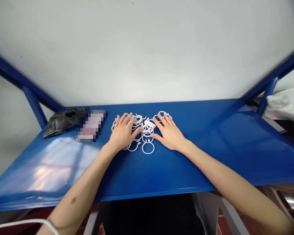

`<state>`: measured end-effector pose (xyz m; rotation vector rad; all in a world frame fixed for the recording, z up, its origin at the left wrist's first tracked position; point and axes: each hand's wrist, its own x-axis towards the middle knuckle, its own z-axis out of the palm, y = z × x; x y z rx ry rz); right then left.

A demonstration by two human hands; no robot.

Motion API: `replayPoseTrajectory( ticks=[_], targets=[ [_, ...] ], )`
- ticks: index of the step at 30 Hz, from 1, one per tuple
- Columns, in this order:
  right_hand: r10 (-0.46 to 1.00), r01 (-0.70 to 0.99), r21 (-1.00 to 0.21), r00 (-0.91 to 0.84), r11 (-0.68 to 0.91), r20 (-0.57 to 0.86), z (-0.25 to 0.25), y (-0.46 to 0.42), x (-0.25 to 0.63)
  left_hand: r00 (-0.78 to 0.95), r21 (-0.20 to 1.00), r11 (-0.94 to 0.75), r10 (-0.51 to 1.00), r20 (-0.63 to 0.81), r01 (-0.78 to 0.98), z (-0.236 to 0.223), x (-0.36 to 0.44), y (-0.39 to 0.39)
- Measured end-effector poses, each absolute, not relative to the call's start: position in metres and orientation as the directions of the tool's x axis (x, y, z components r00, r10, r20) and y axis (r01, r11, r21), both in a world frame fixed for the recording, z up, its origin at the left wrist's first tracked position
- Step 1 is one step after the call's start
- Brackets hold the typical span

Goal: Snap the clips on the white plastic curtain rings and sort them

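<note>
A loose pile of white plastic rings (148, 148), each with a small clip or tab, lies at the middle of the blue table. My left hand (122, 133) rests palm down over the left part of the pile, fingers spread, and hides some of the rings. Over the right edge of the pile lies my right hand (170, 133), flat with its fingers apart. Its fingertips reach a few rings at the back. Between the two hands several rings overlap in a heap, and one lies nearer the front. Neither hand grips a ring.
The blue table (210, 130) meets a white wall at the back. A black plastic bag (63, 122) and a pixelated flat item (91, 126) lie on its left side. Blue frame bars (34, 104) rise at both ends. A clear plastic bag (287, 102) is beyond the right end.
</note>
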<state>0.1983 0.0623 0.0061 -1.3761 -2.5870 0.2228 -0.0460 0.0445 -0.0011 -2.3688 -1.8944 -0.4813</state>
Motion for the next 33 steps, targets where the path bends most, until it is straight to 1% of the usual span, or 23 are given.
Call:
replayPoseTrajectory(
  ticks=[4,10,16,23,29,31,33],
  targets=[
    [0.848,0.821,-0.212,-0.511,0.529,0.14,0.006,0.063,0.198,0.213,0.121,-0.253,0.939,0.27,0.96,0.001,-0.044,0.042],
    [0.851,0.819,-0.235,-0.514,0.524,0.107,0.004,0.064,0.199,0.327,0.123,-0.346,0.932,0.155,0.93,0.002,-0.04,0.035],
    [0.846,0.808,-0.255,-0.524,0.531,0.1,0.003,0.065,0.199,0.321,0.136,-0.341,0.935,0.149,0.93,0.002,-0.043,0.035],
    [0.807,0.764,-0.27,-0.579,0.586,0.113,0.001,0.064,0.201,0.321,0.162,-0.34,0.938,0.133,0.926,0.003,-0.044,0.038],
    [0.739,0.694,-0.275,-0.665,0.665,0.109,0.003,0.062,0.2,0.341,0.196,-0.355,0.934,0.105,0.914,0.008,-0.046,0.038],
    [0.759,0.721,-0.248,-0.639,0.647,0.124,0.005,0.061,0.2,0.351,0.209,-0.363,0.932,0.093,0.908,0.011,-0.049,0.038],
    [0.825,0.798,-0.209,-0.546,0.565,0.149,0.007,0.061,0.2,0.352,0.223,-0.368,0.93,0.108,0.903,0.011,-0.052,0.04]
  ],
)
